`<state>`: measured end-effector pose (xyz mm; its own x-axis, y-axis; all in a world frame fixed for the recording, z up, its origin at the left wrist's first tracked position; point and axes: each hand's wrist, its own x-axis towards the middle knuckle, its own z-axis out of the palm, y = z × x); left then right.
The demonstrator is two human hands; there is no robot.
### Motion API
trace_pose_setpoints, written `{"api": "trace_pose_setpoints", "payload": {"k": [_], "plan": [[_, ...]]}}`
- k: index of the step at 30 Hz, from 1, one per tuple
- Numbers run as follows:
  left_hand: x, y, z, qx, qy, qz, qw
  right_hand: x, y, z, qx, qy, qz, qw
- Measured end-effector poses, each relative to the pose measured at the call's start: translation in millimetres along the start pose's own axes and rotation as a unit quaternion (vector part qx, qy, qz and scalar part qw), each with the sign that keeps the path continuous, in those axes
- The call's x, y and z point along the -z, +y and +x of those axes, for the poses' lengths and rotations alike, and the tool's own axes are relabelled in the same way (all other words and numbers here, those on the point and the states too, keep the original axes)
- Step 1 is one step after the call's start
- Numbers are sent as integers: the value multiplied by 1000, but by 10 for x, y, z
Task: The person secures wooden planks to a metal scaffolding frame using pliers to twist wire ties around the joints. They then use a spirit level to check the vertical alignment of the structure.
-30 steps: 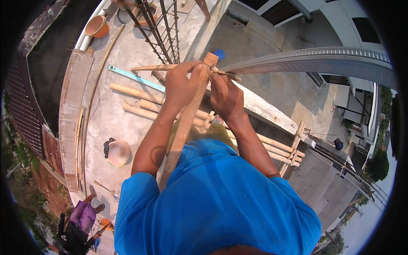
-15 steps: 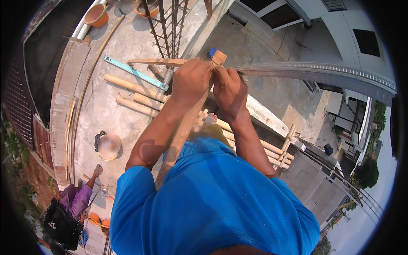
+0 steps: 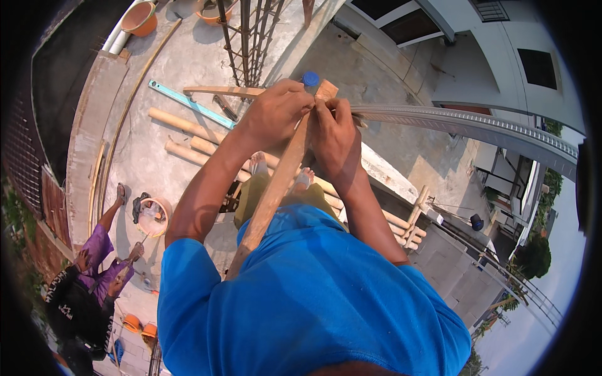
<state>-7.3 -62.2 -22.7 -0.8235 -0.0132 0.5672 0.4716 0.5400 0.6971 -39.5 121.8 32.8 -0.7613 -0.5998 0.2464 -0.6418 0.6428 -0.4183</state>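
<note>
Head camera view: the left hand (image 3: 279, 109) and right hand (image 3: 338, 133) meet at the upper end of a wooden batten (image 3: 274, 197), which slants down between the forearms to the blue shirt (image 3: 332, 288); its lower end is hidden at the shirt. Both hands are closed, fingers bunched against the wood, but whether the fingertips pinch the batten itself or something thin on it cannot be told. A ribbed metal channel (image 3: 464, 119) comes in from the right, its near end lost behind the right hand. Behind the left hand and forearm, a wooden strip (image 3: 219, 91), a light-blue bar (image 3: 188, 103) and bamboo poles (image 3: 188, 125) are partly covered. Just beyond the batten's tip sits a round blue object (image 3: 310, 79), its kind unclear.

An orange bucket (image 3: 139, 19) stands upper left, its contents too dim to make out; a second bucket (image 3: 210, 12) is cut by the upper edge and partly behind a rebar cage (image 3: 251, 47). A pale bucket (image 3: 162, 225) has dark cloth (image 3: 139, 207) at its rim and something greyish inside. Beside a co-worker (image 3: 78, 307), small orange containers (image 3: 132, 323) show unreadable contents.
</note>
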Motion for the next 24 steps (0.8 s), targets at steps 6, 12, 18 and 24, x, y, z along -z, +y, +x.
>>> {"api": "trace_pose_setpoints", "payload": {"k": [6,12,18,24], "plan": [[15,-315,133,-175,-15,-39,984,21,45,28,29,23,9,999],[-112,-371,48,-97,2,-61,993,33,67,24,20,34,4,999],[-144,-52,78,-3,7,-20,1000,54,65,2,17,17,-2,1000],[-110,395,273,227,-9,-20,974,59,129,-34,-13,0,26,1000]]}}
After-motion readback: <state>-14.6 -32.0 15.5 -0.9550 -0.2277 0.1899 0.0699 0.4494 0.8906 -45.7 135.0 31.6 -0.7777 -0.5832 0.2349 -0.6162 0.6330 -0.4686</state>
